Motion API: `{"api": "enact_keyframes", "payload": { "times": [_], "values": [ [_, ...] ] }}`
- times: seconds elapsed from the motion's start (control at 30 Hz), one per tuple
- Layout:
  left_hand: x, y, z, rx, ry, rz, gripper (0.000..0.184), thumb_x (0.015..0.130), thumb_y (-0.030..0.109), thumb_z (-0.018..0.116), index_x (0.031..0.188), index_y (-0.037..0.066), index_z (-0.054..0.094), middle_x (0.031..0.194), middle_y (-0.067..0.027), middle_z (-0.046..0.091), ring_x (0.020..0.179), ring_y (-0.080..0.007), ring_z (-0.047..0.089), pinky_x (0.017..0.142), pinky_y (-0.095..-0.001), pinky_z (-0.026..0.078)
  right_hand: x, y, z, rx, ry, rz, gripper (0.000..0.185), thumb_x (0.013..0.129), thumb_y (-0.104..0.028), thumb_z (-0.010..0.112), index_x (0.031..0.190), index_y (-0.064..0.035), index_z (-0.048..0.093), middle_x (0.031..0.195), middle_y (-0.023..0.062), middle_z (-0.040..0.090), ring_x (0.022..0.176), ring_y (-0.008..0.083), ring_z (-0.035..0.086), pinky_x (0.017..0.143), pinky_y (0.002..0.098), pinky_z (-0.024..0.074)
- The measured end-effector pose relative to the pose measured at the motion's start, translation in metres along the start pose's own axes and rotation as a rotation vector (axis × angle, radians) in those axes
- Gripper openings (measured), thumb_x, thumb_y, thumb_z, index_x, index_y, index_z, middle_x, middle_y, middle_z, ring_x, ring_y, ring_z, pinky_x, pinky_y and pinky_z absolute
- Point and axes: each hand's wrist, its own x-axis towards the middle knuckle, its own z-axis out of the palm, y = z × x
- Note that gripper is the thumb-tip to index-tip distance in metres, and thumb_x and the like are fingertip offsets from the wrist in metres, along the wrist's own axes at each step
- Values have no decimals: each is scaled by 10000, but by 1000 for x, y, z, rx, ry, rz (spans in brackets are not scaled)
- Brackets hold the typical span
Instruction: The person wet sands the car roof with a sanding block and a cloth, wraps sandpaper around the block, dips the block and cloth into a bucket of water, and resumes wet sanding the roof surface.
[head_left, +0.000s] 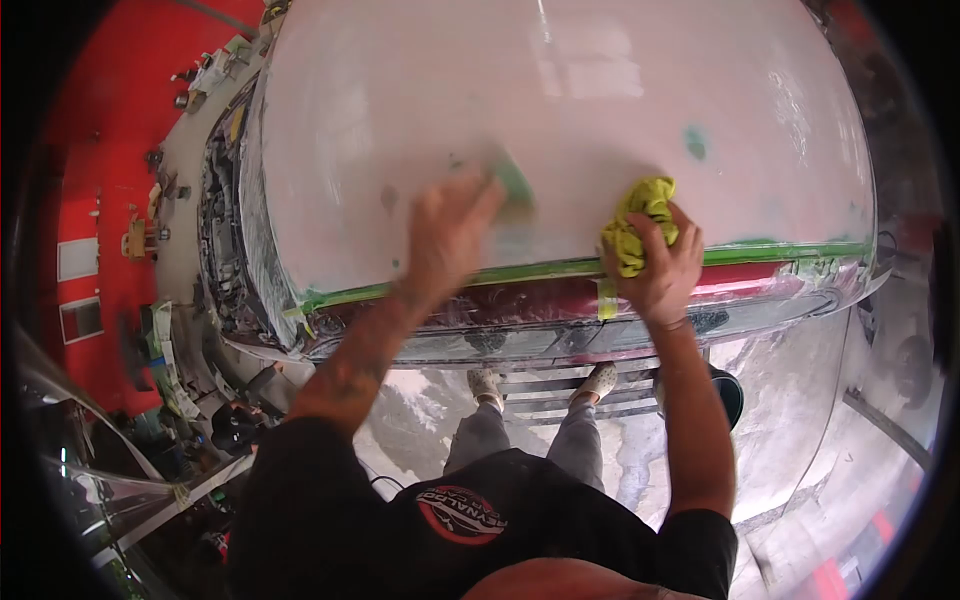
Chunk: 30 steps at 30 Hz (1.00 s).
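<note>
Panel, pale and glossy with green patches, spreads in front of me beneath both hands. My left arm reaches forward and inward, the left hand blurred at a green pad; I cannot tell how its fingers grip. My right arm stretches ahead, the right hand bunching a yellow cloth near the green tape edging the panel. Red wall stands left; blotchy floor shows below.
</note>
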Motion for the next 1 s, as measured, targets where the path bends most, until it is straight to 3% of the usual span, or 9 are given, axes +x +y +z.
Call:
{"api": "enact_keyframes", "payload": {
  "times": [0.2, 0.23, 0.33, 0.43, 0.57, 0.63, 0.8, 0.87, 1.0],
  "values": [
    [51, -89, 2, 222, -85, 308, 413, 896, 50, 589, 1290, 149, 660, 1386, -92, 612, 1218, -266, 579, 974, -494, 458, 14, 107, -38, -29, 1, -38, 446, 741, -212, 821, 1151, -151, 657, 1251, 188, 526, 1114, 390, 569, 906, 476, 504],
    [91, -116, -2, -79, -14, 20, 404, 906, 65, 585, 1298, 140, 645, 1352, -93, 626, 1162, -325, 598, 949, -482, 485, 13, 112, -39, -28, 14, -23, 463, 745, -179, 813, 1173, -127, 642, 1268, 201, 512, 1138, 407, 560, 942, 481, 488],
    [160, -172, 22, 343, 286, -224, 322, 904, 117, 619, 1218, 161, 677, 1042, -125, 713, 860, -406, 635, 795, -484, 527, 13, 106, -35, -26, 53, 12, 445, 722, -198, 798, 1144, -158, 660, 1252, 185, 518, 1120, 397, 545, 940, 491, 470],
    [152, -89, 42, 295, 255, -239, 271, 898, 128, 634, 1162, 152, 691, 932, -114, 709, 787, -382, 638, 729, -493, 519, 13, 107, -37, -34, 42, 7, 456, 722, -203, 800, 1153, -158, 658, 1254, 186, 518, 1116, 400, 544, 936, 494, 471],
    [78, 49, 49, -60, -71, 327, 550, 794, 43, 690, 1322, 191, 656, 1330, -109, 636, 963, -275, 616, 948, -370, 473, 13, 110, -38, -10, 25, -3, 466, 723, -197, 805, 1162, -155, 656, 1261, 190, 515, 1119, 403, 537, 933, 501, 466],
    [90, 28, 44, -79, -130, 320, 533, 814, 67, 675, 1331, 195, 654, 1421, -109, 569, 1052, -278, 583, 991, -405, 441, 13, 109, -38, -1, 13, 9, 471, 720, -190, 805, 1165, -148, 653, 1264, 196, 510, 1126, 403, 534, 934, 501, 465],
    [179, -166, 14, -4, 80, -161, 332, 934, 45, 505, 1220, 104, 663, 1002, -207, 703, 878, -418, 677, 767, -493, 534, 11, 111, -38, -11, -12, 6, 478, 716, -181, 800, 1168, -136, 649, 1261, 220, 495, 1138, 410, 535, 927, 498, 471],
    [174, -288, 5, 225, 243, -272, 318, 942, 146, 544, 1235, 143, 668, 1077, -181, 715, 976, -407, 688, 850, -490, 545, 11, 112, -38, -6, -12, 14, 493, 698, -166, 801, 1165, -131, 645, 1265, 227, 501, 1137, 412, 538, 922, 496, 476],
    [218, -345, 2, 570, 93, -892, 457, 917, 370, 597, 1349, 221, 605, 1239, -111, 699, 1141, -316, 671, 991, -516, 500, 15, 108, -39, 12, -2, -2, 515, 687, -148, 806, 1172, -131, 633, 1281, 237, 514, 1123, 393, 544, 914, 481, 480]
  ]
}}
